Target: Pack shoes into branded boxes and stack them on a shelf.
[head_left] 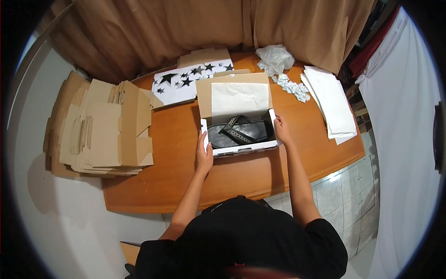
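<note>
An open cardboard shoe box (241, 149) sits near the middle of the wooden table (186, 181). Black sandals (239, 132) lie inside it. Its brown lid (203, 97) stands tilted back, with a sheet of white tissue paper (239, 98) resting against it. My left hand (203, 152) presses flat on the box's left side. My right hand (280, 130) holds the box's right side wall. Both forearms reach up from the lower edge.
A stack of flat folded cardboard boxes (100, 130) covers the table's left end. White box blanks with black stars (186, 80) lie behind the box. Crumpled plastic (275, 58), small white packets (292, 87) and a pile of white paper sheets (332, 102) sit at the right. Brown curtain hangs behind.
</note>
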Action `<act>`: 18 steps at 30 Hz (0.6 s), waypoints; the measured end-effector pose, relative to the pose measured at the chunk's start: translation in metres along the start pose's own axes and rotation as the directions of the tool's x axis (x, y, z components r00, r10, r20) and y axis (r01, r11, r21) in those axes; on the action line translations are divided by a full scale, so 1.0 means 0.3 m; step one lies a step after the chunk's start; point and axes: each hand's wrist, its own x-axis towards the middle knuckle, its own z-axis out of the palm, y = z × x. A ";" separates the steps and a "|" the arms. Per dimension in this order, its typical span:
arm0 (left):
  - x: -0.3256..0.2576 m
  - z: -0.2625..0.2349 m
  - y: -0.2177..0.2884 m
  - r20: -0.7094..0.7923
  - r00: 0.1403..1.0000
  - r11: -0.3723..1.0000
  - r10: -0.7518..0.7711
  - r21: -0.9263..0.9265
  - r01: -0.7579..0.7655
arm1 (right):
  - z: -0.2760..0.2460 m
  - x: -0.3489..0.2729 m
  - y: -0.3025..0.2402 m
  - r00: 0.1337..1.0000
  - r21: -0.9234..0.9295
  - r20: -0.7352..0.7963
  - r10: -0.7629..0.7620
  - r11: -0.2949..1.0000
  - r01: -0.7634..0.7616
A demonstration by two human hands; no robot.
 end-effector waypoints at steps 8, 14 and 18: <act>0.036 0.029 0.105 -0.092 0.992 0.950 -0.082 0.292 0.106 | -0.131 0.315 0.034 0.984 -0.145 0.017 0.177 0.974 -0.173; 0.062 0.073 0.149 -0.148 0.986 0.856 -0.073 0.498 0.138 | -0.161 0.603 0.231 0.972 -0.528 -0.076 -0.224 0.836 0.152; 0.056 0.088 0.151 -0.114 0.993 0.752 0.030 0.657 0.053 | -0.175 0.636 0.225 0.997 -0.612 -0.065 -0.030 0.791 -0.016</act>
